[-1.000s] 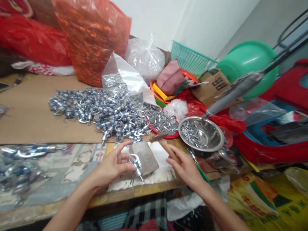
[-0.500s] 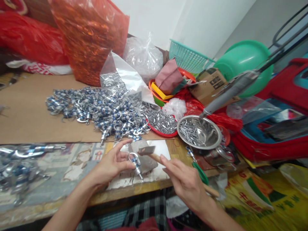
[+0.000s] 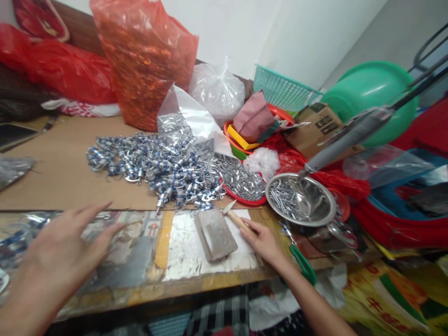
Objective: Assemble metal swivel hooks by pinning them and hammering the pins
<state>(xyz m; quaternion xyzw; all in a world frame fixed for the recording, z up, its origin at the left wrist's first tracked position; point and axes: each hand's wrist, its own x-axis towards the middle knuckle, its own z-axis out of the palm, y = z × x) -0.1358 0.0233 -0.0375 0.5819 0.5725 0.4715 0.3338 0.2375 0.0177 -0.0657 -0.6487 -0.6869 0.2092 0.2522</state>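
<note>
Right hand (image 3: 263, 242) rests on the table (image 3: 182, 284), fingers wrapped on the wooden-handled hammer (image 3: 235, 216), its head lying just beside the flat grey stone block (image 3: 215, 234), handy as an anvil. Left hand (image 3: 65, 242), blurred, fingers spread and holding nothing, sweeps over the table's left side. Behind lies the heap of silver-and-blue metal clips (image 3: 157, 163).

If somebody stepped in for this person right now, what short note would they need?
Left hand: open, fingers spread, blurred, holds nothing, over the table's left part.
Right hand: rests on the hammer, beside the grey block.
The block is bare.
The pile of blue-and-silver hooks lies behind it; the steel bowl of pins sits to the right.
How many are done or left cannot be told.
</note>
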